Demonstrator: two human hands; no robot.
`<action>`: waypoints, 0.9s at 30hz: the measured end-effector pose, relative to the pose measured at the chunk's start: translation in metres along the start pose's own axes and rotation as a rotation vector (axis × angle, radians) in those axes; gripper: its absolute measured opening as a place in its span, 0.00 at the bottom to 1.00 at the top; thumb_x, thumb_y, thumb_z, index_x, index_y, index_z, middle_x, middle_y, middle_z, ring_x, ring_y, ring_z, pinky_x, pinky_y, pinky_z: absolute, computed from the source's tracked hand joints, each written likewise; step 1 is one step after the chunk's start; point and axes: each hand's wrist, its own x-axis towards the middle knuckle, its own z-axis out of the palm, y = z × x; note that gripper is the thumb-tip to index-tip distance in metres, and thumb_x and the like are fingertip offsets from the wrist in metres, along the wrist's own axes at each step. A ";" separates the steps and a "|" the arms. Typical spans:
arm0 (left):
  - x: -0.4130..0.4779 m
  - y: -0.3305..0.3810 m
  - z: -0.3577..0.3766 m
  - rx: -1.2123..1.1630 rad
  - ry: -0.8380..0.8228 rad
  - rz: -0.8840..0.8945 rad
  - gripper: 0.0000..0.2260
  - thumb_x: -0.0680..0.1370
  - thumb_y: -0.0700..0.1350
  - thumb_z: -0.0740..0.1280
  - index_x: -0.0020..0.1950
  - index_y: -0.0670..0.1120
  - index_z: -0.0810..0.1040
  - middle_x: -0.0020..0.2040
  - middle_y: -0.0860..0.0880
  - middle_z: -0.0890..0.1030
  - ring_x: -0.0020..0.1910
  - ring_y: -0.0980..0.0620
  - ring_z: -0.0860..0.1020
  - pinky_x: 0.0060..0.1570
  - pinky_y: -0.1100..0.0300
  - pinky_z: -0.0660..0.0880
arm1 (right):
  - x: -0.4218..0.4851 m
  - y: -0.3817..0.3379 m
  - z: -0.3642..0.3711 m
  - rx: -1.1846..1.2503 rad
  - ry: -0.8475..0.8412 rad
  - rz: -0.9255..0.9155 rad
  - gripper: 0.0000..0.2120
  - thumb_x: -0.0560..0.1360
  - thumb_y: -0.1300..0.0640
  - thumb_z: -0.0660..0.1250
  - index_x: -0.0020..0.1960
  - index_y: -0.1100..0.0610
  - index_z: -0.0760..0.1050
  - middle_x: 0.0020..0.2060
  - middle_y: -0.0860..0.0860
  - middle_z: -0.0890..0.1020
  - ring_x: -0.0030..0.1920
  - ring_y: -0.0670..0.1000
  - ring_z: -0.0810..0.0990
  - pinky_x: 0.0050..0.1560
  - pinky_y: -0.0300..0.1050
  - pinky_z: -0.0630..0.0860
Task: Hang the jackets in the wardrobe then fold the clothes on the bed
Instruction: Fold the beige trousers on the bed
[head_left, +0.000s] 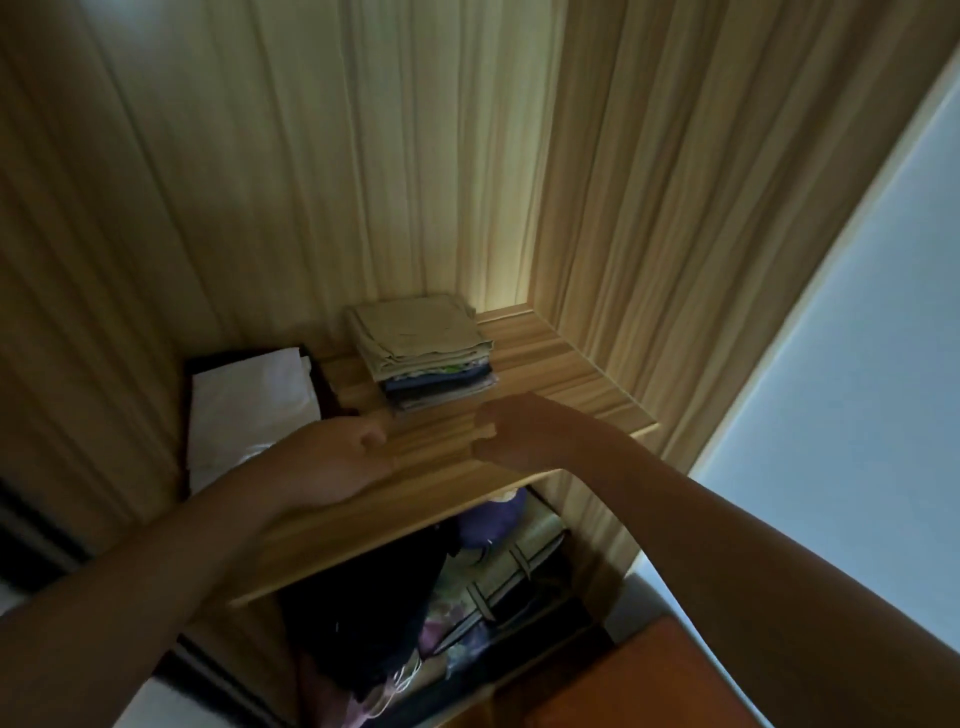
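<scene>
Both hands — left hand (332, 457) and right hand (524, 431) loosely curled, holding nothing — hover over the shelf (545, 374), likely because the folded stack (423, 345) just beyond them is set down.

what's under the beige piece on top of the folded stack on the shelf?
Under the beige piece: edges of folded garments, some blue, one with green. Only their front edges show; the rest is covered.
</scene>
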 end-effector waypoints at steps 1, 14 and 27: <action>-0.020 -0.004 -0.001 0.016 -0.015 0.004 0.11 0.81 0.59 0.64 0.60 0.56 0.75 0.52 0.57 0.78 0.50 0.59 0.77 0.57 0.57 0.76 | -0.019 -0.014 0.004 0.008 -0.010 0.005 0.22 0.82 0.47 0.64 0.73 0.53 0.71 0.67 0.54 0.76 0.66 0.54 0.74 0.55 0.40 0.65; -0.251 -0.049 -0.054 0.159 0.053 -0.092 0.17 0.80 0.61 0.65 0.62 0.53 0.76 0.59 0.54 0.75 0.59 0.54 0.74 0.61 0.58 0.71 | -0.119 -0.161 0.012 -0.059 0.035 -0.225 0.18 0.82 0.44 0.64 0.42 0.57 0.77 0.38 0.51 0.76 0.41 0.49 0.75 0.38 0.44 0.66; -0.359 -0.136 -0.091 0.051 0.332 -0.412 0.15 0.78 0.58 0.68 0.63 0.56 0.76 0.56 0.54 0.79 0.56 0.53 0.77 0.60 0.56 0.73 | -0.065 -0.337 -0.011 0.307 0.061 -0.530 0.32 0.74 0.39 0.74 0.72 0.53 0.73 0.62 0.45 0.79 0.59 0.47 0.78 0.63 0.47 0.75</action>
